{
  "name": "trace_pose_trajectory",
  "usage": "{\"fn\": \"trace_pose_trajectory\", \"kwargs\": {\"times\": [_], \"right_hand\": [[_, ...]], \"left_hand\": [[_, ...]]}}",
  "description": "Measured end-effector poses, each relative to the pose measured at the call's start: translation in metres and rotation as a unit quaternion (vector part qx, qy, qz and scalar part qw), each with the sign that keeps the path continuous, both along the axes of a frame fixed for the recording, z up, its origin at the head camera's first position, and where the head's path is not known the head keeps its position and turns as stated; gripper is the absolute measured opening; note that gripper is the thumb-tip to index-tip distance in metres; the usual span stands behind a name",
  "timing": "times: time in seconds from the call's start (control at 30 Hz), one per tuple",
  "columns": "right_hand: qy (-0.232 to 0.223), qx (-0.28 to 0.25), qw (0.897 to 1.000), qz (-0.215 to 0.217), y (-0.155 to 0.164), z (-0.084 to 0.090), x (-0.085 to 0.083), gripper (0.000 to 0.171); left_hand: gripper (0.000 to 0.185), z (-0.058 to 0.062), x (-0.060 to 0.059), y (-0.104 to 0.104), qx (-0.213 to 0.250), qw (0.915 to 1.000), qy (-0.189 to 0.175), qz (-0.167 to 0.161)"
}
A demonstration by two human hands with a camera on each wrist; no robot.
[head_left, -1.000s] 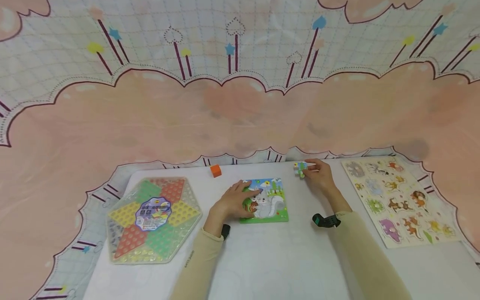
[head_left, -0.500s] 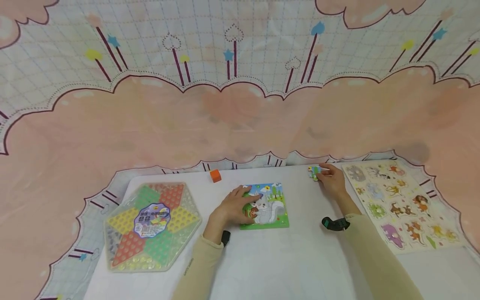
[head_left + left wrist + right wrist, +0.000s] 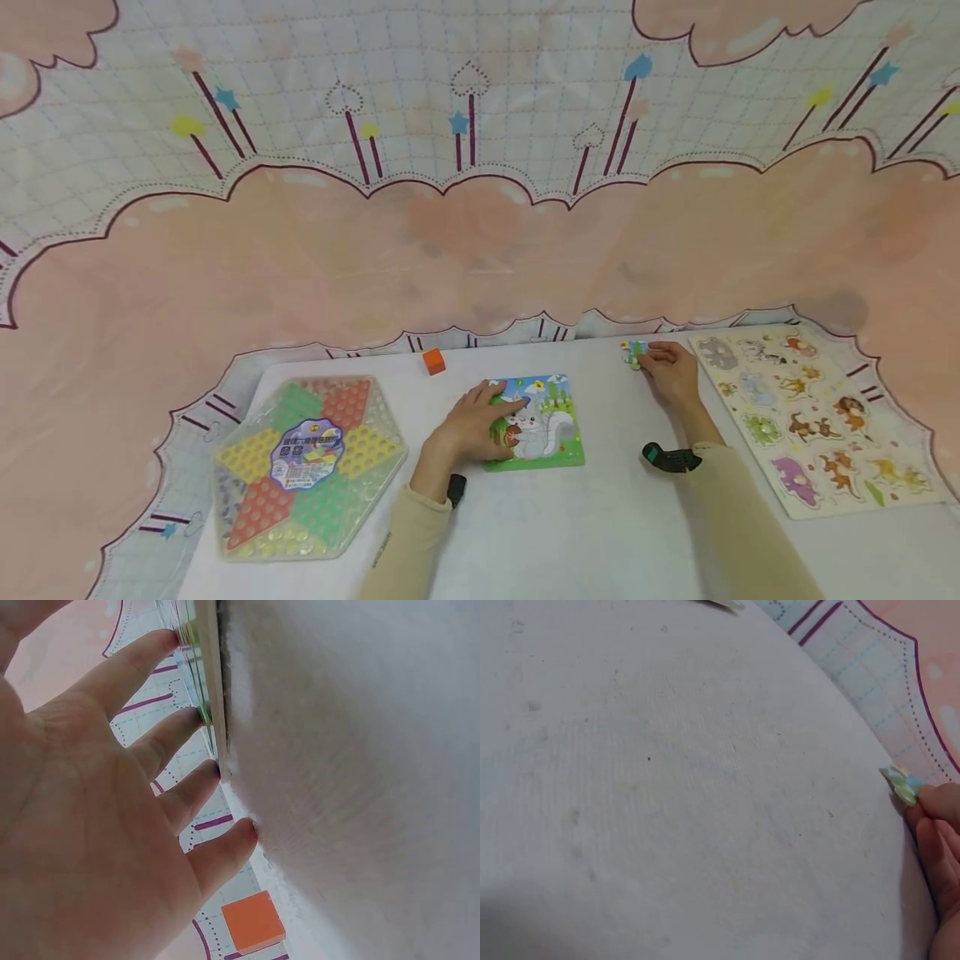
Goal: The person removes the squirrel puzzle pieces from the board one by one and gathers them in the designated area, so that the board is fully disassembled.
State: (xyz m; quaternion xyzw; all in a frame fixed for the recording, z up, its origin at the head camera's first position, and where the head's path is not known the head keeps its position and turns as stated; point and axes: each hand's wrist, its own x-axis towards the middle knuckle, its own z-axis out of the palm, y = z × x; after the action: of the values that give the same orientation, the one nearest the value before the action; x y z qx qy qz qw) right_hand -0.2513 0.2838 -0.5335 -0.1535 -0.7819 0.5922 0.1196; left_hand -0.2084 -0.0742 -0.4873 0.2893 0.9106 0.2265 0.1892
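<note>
A squirrel jigsaw puzzle (image 3: 551, 429) lies flat on the white table, its left part covered by my left hand (image 3: 472, 425). That hand has its fingers spread, and in the left wrist view the fingertips (image 3: 191, 716) rest at the puzzle's face. Toward the back of the table, right of the puzzle, my right hand (image 3: 671, 375) pinches a small jigsaw piece (image 3: 632, 353) by its right side. Green, blue and white show on this piece (image 3: 904, 785) in the right wrist view, held close over the table between thumb and fingers.
An orange cube (image 3: 433, 361) sits behind the puzzle, near the back edge. On the left lies a wrapped hexagonal Chinese checkers board (image 3: 352, 492). A wooden animal peg puzzle (image 3: 757, 450) lies on the right. Behind the table (image 3: 555, 533) hangs a patterned cloth (image 3: 337, 275).
My right hand has shifted right with the jigsaw piece, mostly in the first half second. My left hand stays on the squirrel puzzle. The head view has tilted up a little.
</note>
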Motion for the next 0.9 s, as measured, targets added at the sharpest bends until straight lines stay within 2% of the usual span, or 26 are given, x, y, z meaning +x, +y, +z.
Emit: {"fn": "trace_pose_trajectory", "kwargs": {"times": [0.1,0.23,0.43,0.73,0.9], "right_hand": [[0.007,-0.013,1.000,-0.005,-0.0018,0.0000,0.0005,0.027],[0.026,-0.004,1.000,-0.010,-0.0024,0.0009,-0.0001,0.025],[0.002,-0.001,1.000,-0.016,0.0007,-0.0033,-0.0007,0.026],[0.009,0.009,1.000,-0.012,-0.0004,-0.0034,0.0003,0.027],[0.014,0.015,1.000,-0.019,-0.0016,-0.0028,-0.0004,0.026]], "left_hand": [[0.075,-0.0002,0.0000,-0.0002,-0.004,1.0000,0.009,0.002],[0.075,0.0001,-0.0003,0.0007,0.002,0.9999,0.011,0.002],[0.075,-0.0024,0.0010,0.0024,-0.001,1.0000,0.005,0.001],[0.075,-0.0057,0.0013,0.0023,-0.004,0.9999,0.011,0.002],[0.075,-0.0029,-0.0009,0.0025,0.002,0.9999,0.012,0.000]]}}
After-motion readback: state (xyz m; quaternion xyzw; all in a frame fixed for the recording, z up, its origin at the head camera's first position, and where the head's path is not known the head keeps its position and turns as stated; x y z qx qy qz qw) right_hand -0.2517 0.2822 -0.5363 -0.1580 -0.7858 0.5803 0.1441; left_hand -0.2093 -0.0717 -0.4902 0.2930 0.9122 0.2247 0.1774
